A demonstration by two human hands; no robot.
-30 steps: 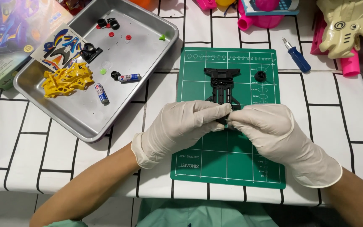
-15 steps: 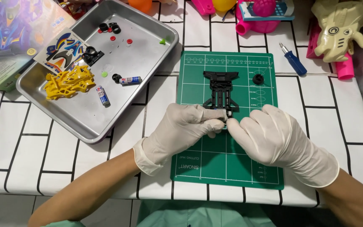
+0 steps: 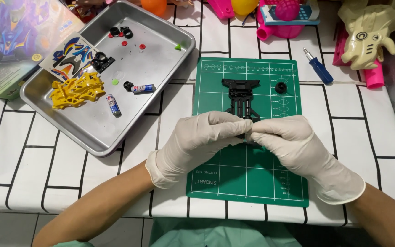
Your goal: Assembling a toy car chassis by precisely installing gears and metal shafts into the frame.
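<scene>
Two gloved hands meet over the green cutting mat (image 3: 247, 183) on the desk (image 3: 362, 132). L hand (image 3: 202, 139) and R hand (image 3: 298, 146) sit fingertip to fingertip, both curled nearly closed, pinching the near end of the black chassis (image 3: 241, 98). Chassis runs straight away from the hands, long axis pointing off from the person; its wide far end lies on the mat just beyond the fingertips. Both hands are about equally near, and the exact grip is hidden under the fingers.

Off to the L hand's far side: metal tray (image 3: 161, 73) w/ yellow body shell (image 3: 76, 89). Beyond the R hand: blue screwdriver (image 3: 318, 68), then a small black wheel (image 3: 281, 87) just R of the chassis.

Vs 0.5 s ago: hands were slightly apart w/ a gap at the fingertips; now they've closed together, fingertips touching. Chassis looks unmoved.
</scene>
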